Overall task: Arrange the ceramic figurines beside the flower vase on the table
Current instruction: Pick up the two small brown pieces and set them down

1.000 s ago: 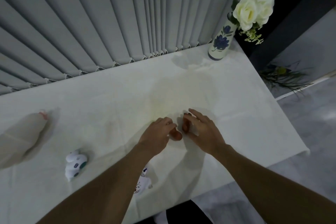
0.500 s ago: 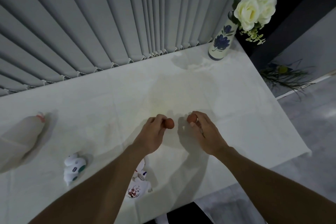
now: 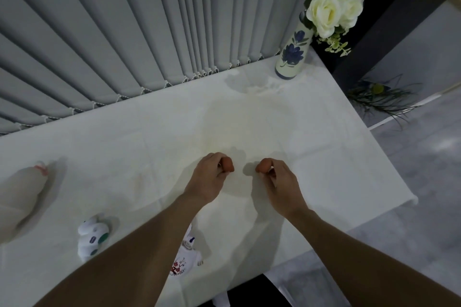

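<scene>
My left hand (image 3: 208, 179) is closed on a small brown figurine (image 3: 228, 165) above the middle of the white table (image 3: 149, 137). My right hand (image 3: 282, 179) grips a second small brown figurine (image 3: 263, 166), a short gap from the first. The white flower vase (image 3: 293, 53) with blue flowers painted on it holds white roses at the table's far right corner. A white figurine with green and blue spots (image 3: 91, 238) lies near the front left. Another white figurine with red blossoms (image 3: 184, 257) lies partly hidden under my left forearm.
A pale plastic bag (image 3: 20, 197) tied with a red band lies at the left edge. Grey vertical blinds (image 3: 124, 32) hang along the table's far side. The table's right edge drops to a grey floor, where green stems (image 3: 379, 97) lie.
Both hands have lifted the two brown figurines off the table and drawn them slightly apart, the left one to the left, the right one to the right.
</scene>
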